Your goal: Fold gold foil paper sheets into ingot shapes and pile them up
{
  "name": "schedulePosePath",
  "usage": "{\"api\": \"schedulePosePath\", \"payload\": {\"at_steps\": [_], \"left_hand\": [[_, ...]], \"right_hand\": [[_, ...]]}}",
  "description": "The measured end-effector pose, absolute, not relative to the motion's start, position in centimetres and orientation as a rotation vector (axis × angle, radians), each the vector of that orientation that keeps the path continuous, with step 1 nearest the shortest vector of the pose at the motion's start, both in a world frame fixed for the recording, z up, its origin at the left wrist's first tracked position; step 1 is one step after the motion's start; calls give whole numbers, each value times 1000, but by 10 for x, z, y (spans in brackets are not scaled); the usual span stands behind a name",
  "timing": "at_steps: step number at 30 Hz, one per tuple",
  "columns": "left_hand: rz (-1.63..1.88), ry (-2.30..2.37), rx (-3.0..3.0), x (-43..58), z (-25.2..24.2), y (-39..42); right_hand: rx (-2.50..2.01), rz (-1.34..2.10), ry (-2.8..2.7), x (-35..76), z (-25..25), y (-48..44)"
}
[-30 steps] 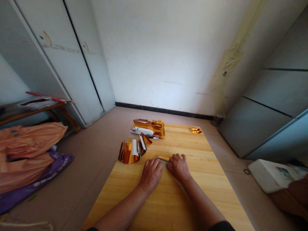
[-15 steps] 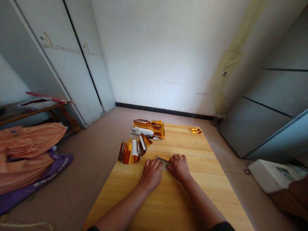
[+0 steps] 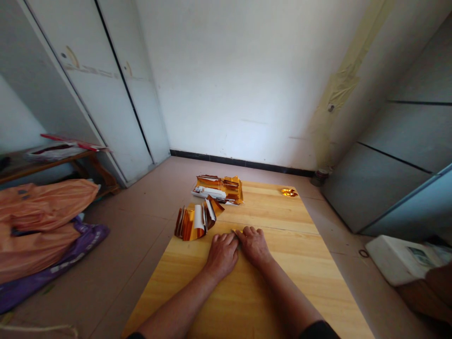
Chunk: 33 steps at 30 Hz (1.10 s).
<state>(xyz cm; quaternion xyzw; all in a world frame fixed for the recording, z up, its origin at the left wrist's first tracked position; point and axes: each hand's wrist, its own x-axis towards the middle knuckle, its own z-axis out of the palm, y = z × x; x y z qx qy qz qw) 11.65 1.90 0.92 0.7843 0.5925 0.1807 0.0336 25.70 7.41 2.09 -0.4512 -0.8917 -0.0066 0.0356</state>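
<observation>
My left hand (image 3: 221, 255) rests on the table with its fingers bent and pressed down on a small piece of gold foil paper (image 3: 234, 231). Right beside it, my right hand (image 3: 254, 246) has its fingers curled together on the same piece. Only a sliver of the paper shows between the two hands; the rest is hidden beneath the fingers. Left of my hands lies a fanned bundle of gold and white paper sheets (image 3: 190, 222). Behind that is a larger stack of gold paper (image 3: 231, 188).
A wooden table (image 3: 296, 278) carries everything. Near its far right corner lies a folded shiny gold piece (image 3: 289, 192). Orange and purple bags (image 3: 45, 212) lie on the left, and a white box (image 3: 400, 259) stands on the floor at right. A wall is behind the table.
My right hand has slid left across the paper, up against my left hand. Less of the paper shows between them. My left hand has stayed nearly still.
</observation>
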Motion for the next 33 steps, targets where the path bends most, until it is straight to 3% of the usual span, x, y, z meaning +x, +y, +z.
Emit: {"api": "schedulePosePath", "payload": {"at_steps": [21, 33], "left_hand": [[724, 1828, 2519, 115, -11, 21], [510, 1808, 2513, 118, 2, 21]], "right_hand": [[-1417, 0, -2763, 256, 23, 78], [-1296, 57, -2690, 270, 20, 77]]}}
